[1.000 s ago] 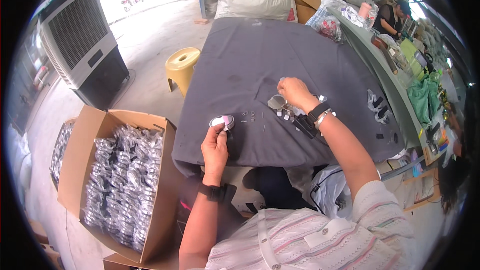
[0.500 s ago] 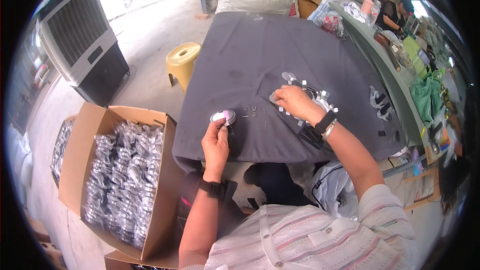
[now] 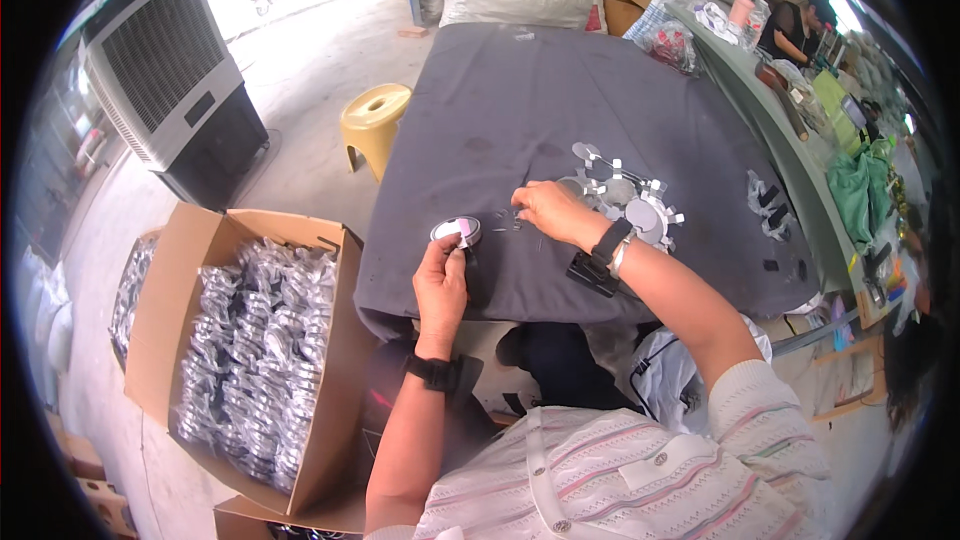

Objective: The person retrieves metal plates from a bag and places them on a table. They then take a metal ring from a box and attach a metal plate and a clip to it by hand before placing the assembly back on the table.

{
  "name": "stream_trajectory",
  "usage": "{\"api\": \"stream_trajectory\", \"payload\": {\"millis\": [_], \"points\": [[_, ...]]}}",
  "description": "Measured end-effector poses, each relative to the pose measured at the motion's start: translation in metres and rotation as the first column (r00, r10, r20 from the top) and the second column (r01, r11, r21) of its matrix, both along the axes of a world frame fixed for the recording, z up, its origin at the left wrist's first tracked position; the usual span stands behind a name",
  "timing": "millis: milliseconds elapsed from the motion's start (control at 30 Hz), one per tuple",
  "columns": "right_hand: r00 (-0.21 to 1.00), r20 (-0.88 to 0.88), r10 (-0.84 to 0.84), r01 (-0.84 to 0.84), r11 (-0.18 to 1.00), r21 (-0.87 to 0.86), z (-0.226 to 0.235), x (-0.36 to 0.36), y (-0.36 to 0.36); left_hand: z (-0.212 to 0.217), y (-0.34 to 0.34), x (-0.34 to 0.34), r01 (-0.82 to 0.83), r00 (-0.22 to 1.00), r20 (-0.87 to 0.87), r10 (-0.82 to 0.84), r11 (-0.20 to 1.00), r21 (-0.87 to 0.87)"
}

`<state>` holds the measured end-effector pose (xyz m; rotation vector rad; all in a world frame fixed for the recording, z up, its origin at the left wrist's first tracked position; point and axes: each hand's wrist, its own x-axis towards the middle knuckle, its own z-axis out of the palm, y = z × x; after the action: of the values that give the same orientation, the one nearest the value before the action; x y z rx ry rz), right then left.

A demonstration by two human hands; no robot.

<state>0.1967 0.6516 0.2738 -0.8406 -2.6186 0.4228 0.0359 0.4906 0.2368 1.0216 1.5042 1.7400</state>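
Near the front left of the cloth-covered table, my left hand (image 3: 440,285) is closed on a small round disc-shaped piece (image 3: 457,231) with a pale face, a pinkish patch and a dark rim. My right hand (image 3: 558,212) is just to the right, low over the cloth with its fingertips pinched together. Beneath and beside those fingertips lie tiny metal bits (image 3: 503,214); whether one is between the fingers is too small to see. Past the right wrist sits a pile of flat grey discs with white tabs (image 3: 645,215), partly behind the forearm.
A cardboard box (image 3: 345,285) of plastic-wrapped parts stands left of the table (image 3: 570,80). Beyond are a yellow stool (image 3: 372,112) and an air cooler (image 3: 165,70). Wrapped black pieces (image 3: 770,208) lie at the table's right. A cluttered bench (image 3: 770,130) runs alongside; another person (image 3: 795,32) sits far right.
My right hand has moved left, from the disc pile to the tiny metal bits, uncovering more of the pile. My left hand keeps its hold on the round piece in about the same place.
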Motion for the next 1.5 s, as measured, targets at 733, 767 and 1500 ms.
{"api": "stream_trajectory", "payload": {"millis": [733,767,1500], "points": [[0.991,0.137,-0.007,-0.046,0.925,0.377,-0.001,0.003,-0.015,-0.007,-0.006,-0.003,-0.062,0.997,-0.047,0.066,0.996,0.067],[0.989,0.150,-0.005,-0.051,0.929,0.366,-0.007,0.012,-0.008,-0.009,0.002,0.002,-0.046,0.998,-0.047,0.049,0.997,0.057],[0.862,-0.460,-0.211,-0.082,0.838,-0.539,0.005,0.001,-0.028,-0.007,0.006,0.000,-0.026,1.000,-0.003,0.026,0.999,0.024]]}}
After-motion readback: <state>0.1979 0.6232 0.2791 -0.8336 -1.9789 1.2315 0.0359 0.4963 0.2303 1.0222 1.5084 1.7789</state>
